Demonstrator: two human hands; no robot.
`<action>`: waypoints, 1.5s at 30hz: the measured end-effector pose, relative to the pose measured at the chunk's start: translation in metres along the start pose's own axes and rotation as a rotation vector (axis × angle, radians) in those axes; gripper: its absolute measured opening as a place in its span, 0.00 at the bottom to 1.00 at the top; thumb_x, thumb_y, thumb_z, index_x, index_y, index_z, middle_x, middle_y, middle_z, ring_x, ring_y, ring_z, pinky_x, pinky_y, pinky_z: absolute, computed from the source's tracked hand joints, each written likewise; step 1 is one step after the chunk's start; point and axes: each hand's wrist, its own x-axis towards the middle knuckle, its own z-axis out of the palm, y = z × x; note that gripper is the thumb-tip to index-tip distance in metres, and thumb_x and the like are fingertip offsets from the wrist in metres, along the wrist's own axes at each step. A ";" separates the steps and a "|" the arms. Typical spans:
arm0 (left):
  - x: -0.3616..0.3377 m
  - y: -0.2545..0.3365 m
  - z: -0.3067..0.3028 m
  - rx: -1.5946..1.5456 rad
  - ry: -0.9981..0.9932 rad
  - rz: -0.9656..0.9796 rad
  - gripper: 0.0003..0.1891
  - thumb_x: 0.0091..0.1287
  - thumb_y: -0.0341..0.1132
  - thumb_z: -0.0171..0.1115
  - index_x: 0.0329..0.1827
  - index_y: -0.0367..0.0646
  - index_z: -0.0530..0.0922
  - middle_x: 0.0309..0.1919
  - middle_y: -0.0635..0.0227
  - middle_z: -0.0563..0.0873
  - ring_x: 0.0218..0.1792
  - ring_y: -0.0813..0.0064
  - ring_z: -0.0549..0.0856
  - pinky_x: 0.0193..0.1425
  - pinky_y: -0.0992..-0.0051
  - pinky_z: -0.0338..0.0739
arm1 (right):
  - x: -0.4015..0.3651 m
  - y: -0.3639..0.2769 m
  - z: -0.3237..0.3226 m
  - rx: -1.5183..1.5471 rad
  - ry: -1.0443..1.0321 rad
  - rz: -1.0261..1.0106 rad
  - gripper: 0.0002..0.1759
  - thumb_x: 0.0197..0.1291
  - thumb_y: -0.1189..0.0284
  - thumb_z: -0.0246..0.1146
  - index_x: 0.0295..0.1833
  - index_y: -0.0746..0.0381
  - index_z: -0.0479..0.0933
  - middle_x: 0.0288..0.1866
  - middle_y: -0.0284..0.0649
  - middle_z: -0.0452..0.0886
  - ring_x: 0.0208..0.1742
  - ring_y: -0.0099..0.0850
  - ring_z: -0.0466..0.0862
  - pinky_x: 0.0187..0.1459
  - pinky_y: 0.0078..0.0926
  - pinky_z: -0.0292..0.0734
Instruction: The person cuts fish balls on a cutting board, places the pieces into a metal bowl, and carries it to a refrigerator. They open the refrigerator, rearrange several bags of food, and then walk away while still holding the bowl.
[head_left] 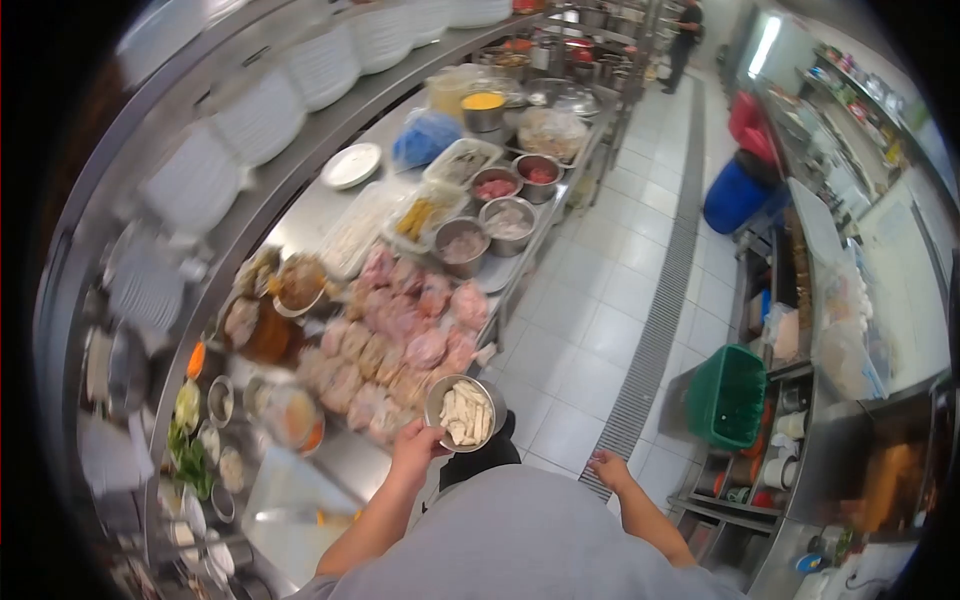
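Observation:
My left hand (417, 448) holds a round metal bowl (434, 397) by its left rim. Pale strips of food (466, 412) fill the bowl. Just beyond it, many pieces of raw meat (395, 325) cover the steel counter's near part. My right hand (608, 470) hangs low over the floor at my right side, away from any object. Its fingers look slightly curled and apart, with nothing between them.
Metal bowls of meat (508, 224) and a blue bag (427, 138) stand farther along the counter. Stacked plates (325, 70) line the left shelf. A knife (290, 516) lies on a cutting board. Right: green bin (727, 395), blue barrel (738, 192). A person (683, 45) stands far off.

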 end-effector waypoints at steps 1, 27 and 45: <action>0.022 0.007 0.017 0.004 -0.048 0.010 0.09 0.71 0.29 0.60 0.50 0.37 0.83 0.43 0.62 0.92 0.39 0.71 0.92 0.47 0.68 0.89 | -0.003 -0.007 -0.015 -0.029 0.033 -0.012 0.26 0.61 0.61 0.74 0.60 0.66 0.84 0.53 0.54 0.89 0.55 0.47 0.89 0.57 0.39 0.83; 0.345 0.099 0.508 0.223 -0.391 -0.102 0.05 0.71 0.28 0.61 0.43 0.34 0.81 0.39 0.57 0.89 0.39 0.65 0.92 0.48 0.64 0.91 | 0.220 0.162 -0.222 -0.677 -0.046 0.131 0.31 0.73 0.48 0.56 0.60 0.64 0.86 0.66 0.53 0.85 0.67 0.53 0.83 0.68 0.49 0.78; 0.680 0.204 0.770 0.648 -0.310 0.108 0.08 0.63 0.27 0.68 0.29 0.33 0.77 0.29 0.58 0.85 0.32 0.69 0.90 0.31 0.69 0.88 | 0.466 -0.054 -0.590 -0.138 0.309 0.258 0.27 0.68 0.52 0.67 0.59 0.63 0.85 0.52 0.51 0.89 0.55 0.49 0.87 0.59 0.46 0.81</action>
